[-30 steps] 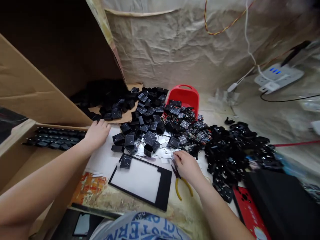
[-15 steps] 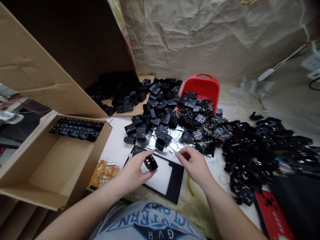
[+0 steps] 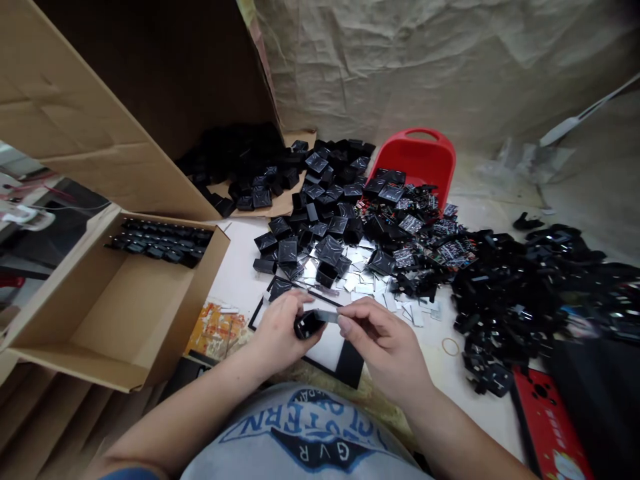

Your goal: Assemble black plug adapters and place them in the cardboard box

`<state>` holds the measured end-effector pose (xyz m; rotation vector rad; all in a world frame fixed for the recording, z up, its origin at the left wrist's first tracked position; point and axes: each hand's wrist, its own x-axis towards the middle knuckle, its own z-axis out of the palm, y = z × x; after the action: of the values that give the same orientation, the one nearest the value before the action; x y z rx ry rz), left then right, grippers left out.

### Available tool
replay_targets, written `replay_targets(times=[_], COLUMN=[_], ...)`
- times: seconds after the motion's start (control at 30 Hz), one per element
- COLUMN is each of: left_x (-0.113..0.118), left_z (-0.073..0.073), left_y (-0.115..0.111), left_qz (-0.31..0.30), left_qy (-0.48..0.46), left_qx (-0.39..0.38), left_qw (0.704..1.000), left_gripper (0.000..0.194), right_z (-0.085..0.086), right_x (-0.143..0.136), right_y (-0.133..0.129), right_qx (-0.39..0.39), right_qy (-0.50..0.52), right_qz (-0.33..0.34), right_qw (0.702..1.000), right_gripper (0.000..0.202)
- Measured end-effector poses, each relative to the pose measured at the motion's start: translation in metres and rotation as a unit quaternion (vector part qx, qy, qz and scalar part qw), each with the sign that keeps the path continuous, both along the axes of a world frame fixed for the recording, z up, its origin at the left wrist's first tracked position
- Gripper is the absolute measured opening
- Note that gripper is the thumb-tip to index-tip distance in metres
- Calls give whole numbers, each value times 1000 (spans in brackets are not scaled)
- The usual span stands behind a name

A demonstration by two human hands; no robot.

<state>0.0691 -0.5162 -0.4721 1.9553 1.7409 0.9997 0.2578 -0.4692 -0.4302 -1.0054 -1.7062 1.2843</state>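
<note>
My left hand is wrapped round a small black plastic housing, its open side turned to the right. Pinched between thumb and fingers of my right hand is a thin silvery metal plate, whose left end is at the opening of the housing. How far it goes inside cannot be told. Below both hands lies a black frame with a white middle. Loose metal plates are scattered just beyond it, beside a heap of black housings.
A cardboard box with rows of black parts is at the left. A red basket lies behind circuit boards. Black parts are heaped at the right, near a rubber band and a red box.
My right hand has moved left with the metal plate, up against the black housing in my left hand. The whole view has shifted slightly.
</note>
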Motion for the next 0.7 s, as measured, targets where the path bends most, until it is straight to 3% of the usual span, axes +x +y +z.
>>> replay_targets(times=[0.1,0.23,0.33,0.53,0.7], left_x=[2,4,5,8,7], left_z=[-1,6,10,7,6], left_y=[-3,-3,-1,-2,-4], left_qz=[4,-39,-78,-65,-84], left_qy=[-59,-68,-72,-89,-81], left_qx=[-23,-27,-34,1,32], left_qw=[998,997,994,994,993], left_gripper=[25,57,62,49,50], right_z=[3,3,1,-7,-4], right_x=[-1,-6,-11,-22,-24], right_y=[-1,-6,-10,-14,-9], right_qx=[-68,-102,-24,189,196], right_qy=[51,80,37,-62,-96], right_qz=[-15,-22,-21,-11,17], right_qw=[996,991,999,980,976], right_gripper=[10,9,3,14,16])
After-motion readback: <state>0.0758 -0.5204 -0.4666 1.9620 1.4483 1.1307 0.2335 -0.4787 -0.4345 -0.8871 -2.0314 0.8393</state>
